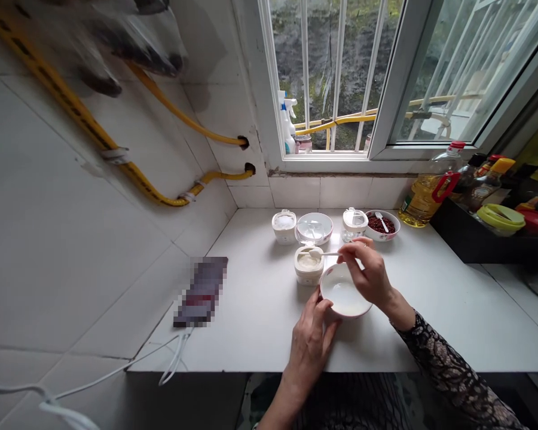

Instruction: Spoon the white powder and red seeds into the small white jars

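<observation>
My right hand [368, 270] pinches the handle of a small white spoon [326, 254], whose head is over the open top of a cream container [309, 273] holding pale contents. Below my right hand, my left hand [312, 331] grips the near left rim of a white bowl [344, 297] with its thumb and fingers. That bowl stands on the counter, just right of the cream container; a little pale matter shows at its bottom. Behind stand a lidded container of white contents [284, 222], a bowl with clear contents [314, 228], another lidded jar [354, 220] and a bowl of dark red pieces [384, 224] with a white spoon.
An oil bottle [425, 194] stands at the back right, beside a black rack [461, 236] of bottles and a yellow-green container [501, 218]. A blurred dark object [201, 292] and a white cable [174, 358] lie on the white counter [251, 334] at left.
</observation>
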Demonstrator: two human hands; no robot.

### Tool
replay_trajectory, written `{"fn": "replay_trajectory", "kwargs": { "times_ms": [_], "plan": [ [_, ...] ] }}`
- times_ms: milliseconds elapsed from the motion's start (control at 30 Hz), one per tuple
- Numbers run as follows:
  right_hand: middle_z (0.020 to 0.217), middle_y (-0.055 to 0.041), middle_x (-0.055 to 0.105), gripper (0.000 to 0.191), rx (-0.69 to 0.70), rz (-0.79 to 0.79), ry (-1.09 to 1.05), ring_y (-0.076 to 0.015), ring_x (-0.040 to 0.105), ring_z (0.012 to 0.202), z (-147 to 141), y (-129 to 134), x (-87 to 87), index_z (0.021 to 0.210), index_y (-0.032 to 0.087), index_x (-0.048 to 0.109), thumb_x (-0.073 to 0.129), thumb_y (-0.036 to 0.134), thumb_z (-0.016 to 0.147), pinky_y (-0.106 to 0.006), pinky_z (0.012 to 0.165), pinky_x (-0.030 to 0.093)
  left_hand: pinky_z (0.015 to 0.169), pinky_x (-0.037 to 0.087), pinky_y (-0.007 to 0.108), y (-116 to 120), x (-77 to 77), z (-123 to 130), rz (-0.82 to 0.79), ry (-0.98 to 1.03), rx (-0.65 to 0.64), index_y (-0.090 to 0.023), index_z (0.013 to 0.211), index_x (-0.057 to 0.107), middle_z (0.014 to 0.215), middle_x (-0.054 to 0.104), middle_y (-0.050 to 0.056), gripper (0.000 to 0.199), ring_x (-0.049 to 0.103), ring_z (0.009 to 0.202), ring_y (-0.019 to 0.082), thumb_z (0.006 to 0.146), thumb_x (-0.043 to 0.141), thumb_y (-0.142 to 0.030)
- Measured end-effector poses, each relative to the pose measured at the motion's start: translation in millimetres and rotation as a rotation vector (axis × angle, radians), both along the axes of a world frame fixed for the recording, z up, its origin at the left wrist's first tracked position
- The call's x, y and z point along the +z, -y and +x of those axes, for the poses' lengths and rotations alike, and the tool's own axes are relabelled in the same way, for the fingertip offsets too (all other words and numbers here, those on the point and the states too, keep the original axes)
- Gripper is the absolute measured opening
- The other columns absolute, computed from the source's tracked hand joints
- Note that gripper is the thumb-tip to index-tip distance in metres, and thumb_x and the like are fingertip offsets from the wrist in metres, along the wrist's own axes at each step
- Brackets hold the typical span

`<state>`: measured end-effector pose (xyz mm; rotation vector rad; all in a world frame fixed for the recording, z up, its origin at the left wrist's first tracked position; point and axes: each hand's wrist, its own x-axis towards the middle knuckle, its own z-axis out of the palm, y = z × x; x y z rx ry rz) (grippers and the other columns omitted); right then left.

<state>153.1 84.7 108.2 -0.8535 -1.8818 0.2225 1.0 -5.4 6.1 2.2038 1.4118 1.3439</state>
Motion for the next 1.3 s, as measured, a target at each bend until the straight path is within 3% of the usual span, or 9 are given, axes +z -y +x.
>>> {"fn": "replay_trajectory", "kwargs": {
  "times_ms": [100, 200, 333, 467, 633, 867, 1300],
  "plan": [
    [0.068, -0.0023, 0.068, 0.012, 0.017, -0.286, -0.165, -0.0207, 0.062, 0.068, 16.1, -1.8, 6.2, 0.089, 0.022, 0.062, 0.052, 0.028, 0.094, -0.038, 0.077, 0.049, 0.095, 0.057, 0.04, 0.4, 1.3, -0.8, 0.008, -0.014, -0.001, -0.024, 0.121, 0.046, 0.14, 0.054, 0.018, 0.03, 0.059, 0.128, 0.028, 0.094, 0.053, -0.014],
    [0.063, -0.0006, 0.065, 0.013, 0.1, -0.471, -0.074, -0.0187, 0.058, 0.062, 35.9, -6.0, 8.0, 0.084, 0.021, 0.062, 0.052, 0.027, 0.09, -0.034, 0.068, 0.047, 0.096, 0.056, 0.04, 1.1, 2.7, -1.4, 0.01, -0.03, 0.0, -0.023, 0.121, 0.047, 0.139, 0.055, 0.018, 0.029, 0.059, 0.128, 0.028, 0.094, 0.053, -0.013],
    [0.059, -0.0007, 0.065, 0.019, 0.057, -0.438, 0.294, -0.0206, 0.056, 0.071, 50.3, -5.8, 3.4, 0.075, 0.022, 0.062, 0.048, 0.016, 0.085, -0.038, 0.08, 0.043, 0.095, 0.057, 0.039, 2.0, 4.0, -1.7, -0.001, -0.032, 0.008, -0.022, 0.122, 0.048, 0.138, 0.055, 0.019, 0.03, 0.06, 0.127, 0.028, 0.094, 0.054, -0.014],
    [0.059, 0.0006, 0.065, 0.023, 0.139, -0.484, 0.402, -0.0189, 0.058, 0.07, 41.8, 2.3, -1.3, 0.076, 0.022, 0.062, 0.043, 0.01, 0.084, -0.038, 0.086, 0.042, 0.094, 0.057, 0.04, 2.3, 3.1, -2.3, -0.003, -0.041, 0.017, -0.021, 0.122, 0.048, 0.138, 0.056, 0.019, 0.03, 0.061, 0.126, 0.028, 0.094, 0.055, -0.015],
    [0.056, 0.0018, 0.065, 0.02, 0.207, -0.628, 0.223, -0.0168, 0.056, 0.064, 31.2, 5.1, -4.8, 0.074, 0.022, 0.06, 0.044, 0.013, 0.083, -0.036, 0.086, 0.044, 0.095, 0.057, 0.039, 2.9, 2.5, -3.1, -0.009, -0.043, 0.016, -0.021, 0.122, 0.049, 0.138, 0.056, 0.019, 0.029, 0.06, 0.127, 0.028, 0.094, 0.054, -0.015],
    [0.054, 0.0014, 0.06, 0.014, 0.223, -0.942, -0.232, -0.0149, 0.055, 0.054, 43.2, -4.2, -13.1, 0.072, 0.019, 0.062, 0.056, 0.031, 0.076, -0.029, 0.059, 0.044, 0.096, 0.056, 0.039, 3.0, 4.0, -3.0, -0.016, -0.04, 0.013, -0.02, 0.126, 0.047, 0.138, 0.056, 0.019, 0.032, 0.059, 0.127, 0.028, 0.095, 0.053, -0.015],
    [0.046, 0.0008, 0.059, 0.011, 0.156, -1.026, -0.451, -0.0145, 0.052, 0.05, 47.5, -9.6, -11.6, 0.064, 0.018, 0.065, 0.062, 0.029, 0.064, -0.031, 0.063, 0.041, 0.094, 0.057, 0.043, 3.8, 0.6, -0.8, -0.045, 0.01, 0.034, -0.022, 0.126, 0.045, 0.138, 0.057, 0.019, 0.033, 0.061, 0.125, 0.029, 0.094, 0.054, -0.018]
  ]
}}
